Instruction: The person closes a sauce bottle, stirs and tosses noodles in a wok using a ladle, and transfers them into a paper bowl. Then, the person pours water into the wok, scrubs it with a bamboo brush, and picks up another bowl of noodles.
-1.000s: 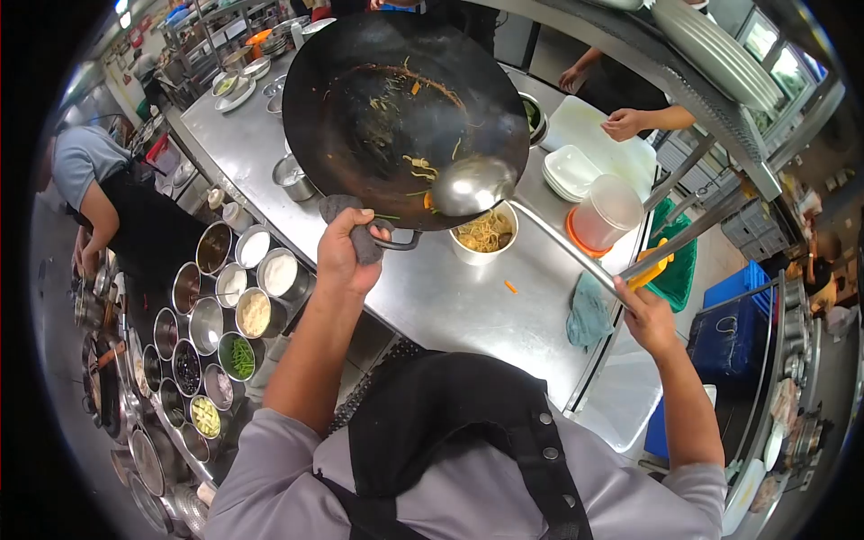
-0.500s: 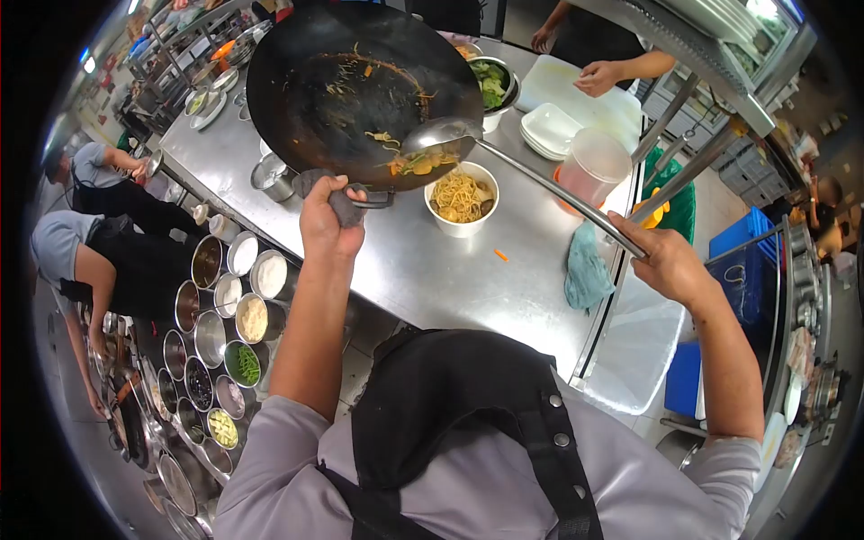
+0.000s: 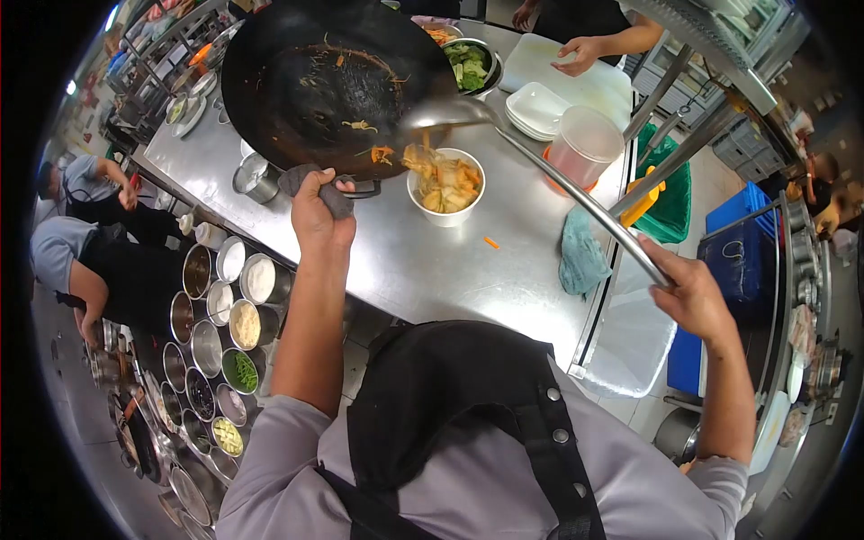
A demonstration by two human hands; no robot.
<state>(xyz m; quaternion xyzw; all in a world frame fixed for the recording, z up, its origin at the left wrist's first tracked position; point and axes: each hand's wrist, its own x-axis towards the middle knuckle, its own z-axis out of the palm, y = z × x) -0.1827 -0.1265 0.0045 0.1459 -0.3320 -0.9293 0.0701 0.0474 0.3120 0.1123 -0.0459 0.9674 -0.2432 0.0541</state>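
Note:
My left hand point(image 3: 322, 209) is closed round the wok's handle, with a dark grey cloth point(image 3: 315, 184) between. The big black wok point(image 3: 297, 99) is tilted toward a white paper bowl point(image 3: 447, 216) on the steel counter. Scraps of food cling to its inside. My right hand point(image 3: 691, 292) grips the long metal handle of a ladle point(image 3: 454, 112), whose blurred head is at the wok's rim, above the bowl. Yellowish food pieces point(image 3: 450, 180) lie heaped in the bowl, and some blurred food is between rim and bowl.
White dishes point(image 3: 537, 110), a clear plastic tub point(image 3: 587, 144) and a teal cloth point(image 3: 583, 252) are to the right. A carrot strip point(image 3: 490, 242) lies near the bowl. Ingredient pots point(image 3: 245, 324) stand at left. A co-worker's hand point(image 3: 580, 56) is over a cutting board point(image 3: 531, 67).
Food has come out of the wok into the bowl, covering the noodles seen before. The ladle's head has moved to the rim, and my right hand has shifted down and right.

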